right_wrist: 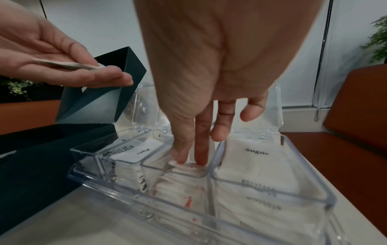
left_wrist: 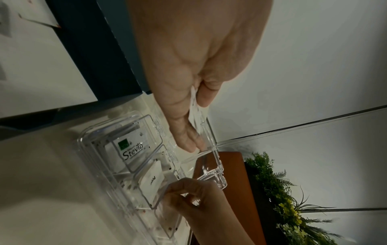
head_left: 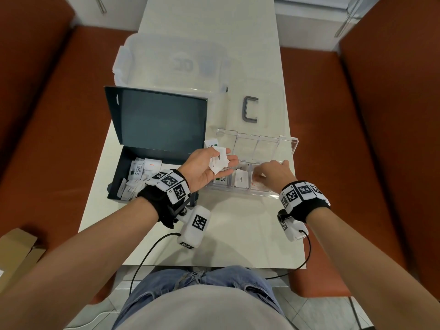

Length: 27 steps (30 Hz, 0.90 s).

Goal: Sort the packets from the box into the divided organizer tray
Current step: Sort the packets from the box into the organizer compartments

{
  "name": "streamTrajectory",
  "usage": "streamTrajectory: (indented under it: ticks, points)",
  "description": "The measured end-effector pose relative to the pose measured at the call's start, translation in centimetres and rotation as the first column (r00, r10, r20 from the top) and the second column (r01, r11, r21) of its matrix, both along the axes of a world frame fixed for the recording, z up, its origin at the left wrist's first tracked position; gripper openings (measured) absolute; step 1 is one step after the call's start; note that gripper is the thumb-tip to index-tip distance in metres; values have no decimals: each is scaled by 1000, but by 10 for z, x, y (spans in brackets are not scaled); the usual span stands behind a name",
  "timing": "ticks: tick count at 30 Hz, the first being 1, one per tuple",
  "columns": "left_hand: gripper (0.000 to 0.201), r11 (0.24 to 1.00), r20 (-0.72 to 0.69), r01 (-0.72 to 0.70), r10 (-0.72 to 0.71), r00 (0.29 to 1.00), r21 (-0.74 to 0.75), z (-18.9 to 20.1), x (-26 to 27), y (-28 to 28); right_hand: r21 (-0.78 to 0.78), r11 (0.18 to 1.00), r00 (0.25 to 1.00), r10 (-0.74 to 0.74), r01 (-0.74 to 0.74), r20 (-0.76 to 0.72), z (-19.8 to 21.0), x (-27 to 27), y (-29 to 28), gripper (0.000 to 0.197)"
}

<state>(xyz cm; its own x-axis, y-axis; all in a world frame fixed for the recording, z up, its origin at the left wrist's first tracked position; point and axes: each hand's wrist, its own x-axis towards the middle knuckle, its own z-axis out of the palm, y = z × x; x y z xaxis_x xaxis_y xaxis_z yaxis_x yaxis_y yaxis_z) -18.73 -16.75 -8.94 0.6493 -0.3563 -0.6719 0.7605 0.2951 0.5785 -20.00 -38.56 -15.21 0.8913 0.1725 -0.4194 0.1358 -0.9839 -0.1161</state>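
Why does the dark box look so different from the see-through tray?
The dark box is opaque navy, and its packets lie in a jumbled pile; the clear tray is transparent, and walls split it into compartments that keep its packets apart. The box sits by the left hand, which holds packets; the right hand reaches into the tray. Both stand open on the table, lids raised.

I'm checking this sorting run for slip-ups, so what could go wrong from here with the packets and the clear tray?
1. The left hand holds several white paper packets loosely above the clear plastic divided organizer tray; one could slip into the wrong compartment.
2. The right hand presses its fingertips on a red-printed packet in the middle compartment; pushing could crumple it or shift the light tray.
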Motion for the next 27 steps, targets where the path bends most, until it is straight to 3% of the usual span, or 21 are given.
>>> streamTrajectory:
  ticks: [5,11,16,20,27]
  points:
    - [36,1000,2,3,-3,1000,-1,1,1,-1,-4,999,999,-49,49,5,-5,1,1,34]
    - [35,1000,11,3,-3,1000,1,0,2,-1,-183,983,1000,-1,2,9,-7,1,9,9]
    - [35,1000,8,-2,2,1000,4,-1,1,1,-177,984,999,21,-15,33,-5,-4,8,13]
    - [36,1000,10,5,-6,1000,15,-1,0,0,-142,989,999,31,-35,-27,-3,1,5,28]
    - [35,1000,19,24,-24,1000,16,3,0,0,-179,981,995,55,-68,-80,2,7,5,19]
